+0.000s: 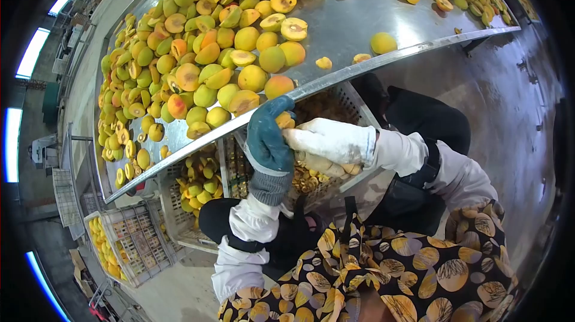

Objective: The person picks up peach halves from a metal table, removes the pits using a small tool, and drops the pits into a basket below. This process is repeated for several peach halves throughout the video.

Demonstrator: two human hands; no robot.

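Observation:
My left hand (269, 135), in a teal coated glove with a grey knit cuff, is closed around a yellow peach piece (285, 121) just below the table's front edge. My right hand (329, 143), in a white glove, meets it from the right with its fingers curled. Its fingertips touch or nearly touch the peach piece. Anything inside the right fist is hidden. Beneath both hands stands a crate (358, 105) with brownish pits or scraps (308, 179) in it.
A metal table (342, 19) carries a large heap of whole and halved peaches (197, 52). A raised rim runs along its front edge. Below left, another crate holds peach halves (200, 185). A white crate of yellow fruit (135, 247) stands on the floor farther left.

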